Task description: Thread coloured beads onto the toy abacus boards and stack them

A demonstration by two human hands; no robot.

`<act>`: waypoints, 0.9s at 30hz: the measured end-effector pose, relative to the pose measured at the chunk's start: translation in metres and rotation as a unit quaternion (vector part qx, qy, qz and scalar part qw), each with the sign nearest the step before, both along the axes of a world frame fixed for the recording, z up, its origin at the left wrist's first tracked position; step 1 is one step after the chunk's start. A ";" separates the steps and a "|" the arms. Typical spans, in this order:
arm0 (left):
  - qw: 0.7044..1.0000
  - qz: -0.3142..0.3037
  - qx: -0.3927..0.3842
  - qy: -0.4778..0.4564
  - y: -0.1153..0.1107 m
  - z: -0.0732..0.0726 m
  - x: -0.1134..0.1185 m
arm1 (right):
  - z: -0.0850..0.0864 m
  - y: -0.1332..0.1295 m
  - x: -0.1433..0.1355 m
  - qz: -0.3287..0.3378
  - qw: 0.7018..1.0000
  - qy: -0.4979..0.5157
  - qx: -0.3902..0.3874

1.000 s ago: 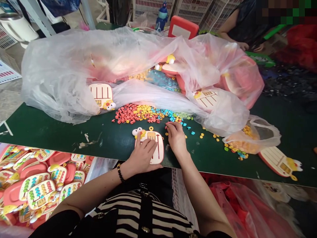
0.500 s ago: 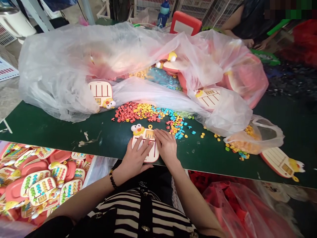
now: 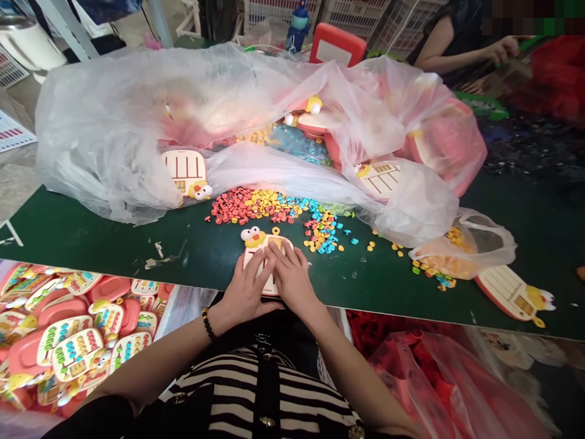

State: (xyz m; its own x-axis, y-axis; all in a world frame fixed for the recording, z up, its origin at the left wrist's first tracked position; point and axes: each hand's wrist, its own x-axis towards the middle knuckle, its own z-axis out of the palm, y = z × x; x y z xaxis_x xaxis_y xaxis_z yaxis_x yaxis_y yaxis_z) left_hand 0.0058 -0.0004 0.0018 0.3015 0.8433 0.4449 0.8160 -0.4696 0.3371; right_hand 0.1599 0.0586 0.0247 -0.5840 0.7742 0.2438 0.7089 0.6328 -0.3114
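Observation:
A cream toy board point(image 3: 269, 286) with a yellow duck-like head and big white eyes lies at the table's near edge. My left hand point(image 3: 244, 283) holds it from the left, fingers across its face and thumb stretched along the near edge. Over its upper right part lies my right hand point(image 3: 292, 274), fingers bent and close together, their tips by the small yellow panel. Whatever is under those fingertips is hidden. Beyond the board are loose small pieces: red ones point(image 3: 231, 206), yellow ones point(image 3: 267, 200) and blue ones point(image 3: 329, 244).
Large clear plastic bags point(image 3: 114, 134) with more boards and pieces stretch across the green table point(image 3: 114, 250). A small bag point(image 3: 484, 253) of yellow pieces and another board point(image 3: 503, 292) lie right. Filled boards point(image 3: 77, 356) heap at lower left. A co-worker's arm point(image 3: 457, 58) shows at upper right.
My right hand has moved left from the board's right edge onto its face, with its fingertips now beside my left fingers. The co-worker's hand has risen.

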 end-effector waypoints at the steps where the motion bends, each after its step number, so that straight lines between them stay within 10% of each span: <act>1: 1.000 -0.002 -0.001 -0.025 -0.001 0.001 -0.003 | 0.001 0.005 -0.002 0.005 1.000 0.015 -0.006; 9: 0.988 0.052 -0.083 -0.124 0.000 0.007 -0.023 | -0.002 0.012 0.007 -0.071 0.992 0.098 0.046; 16: 0.984 0.027 -0.120 -0.131 0.006 0.007 -0.021 | 0.003 0.018 -0.012 0.048 0.995 0.078 0.026; 27: 0.989 0.021 -0.112 -0.100 0.008 0.014 -0.019 | 0.000 0.010 0.005 -0.058 0.995 0.045 0.066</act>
State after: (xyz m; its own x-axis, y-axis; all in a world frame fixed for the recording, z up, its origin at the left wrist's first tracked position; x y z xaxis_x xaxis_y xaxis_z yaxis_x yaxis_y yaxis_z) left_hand -0.0131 0.0081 0.0159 0.1895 0.9371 0.2933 0.7402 -0.3326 0.5844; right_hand 0.1648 0.0682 0.0246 -0.4648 0.7926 0.3945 0.7523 0.5885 -0.2961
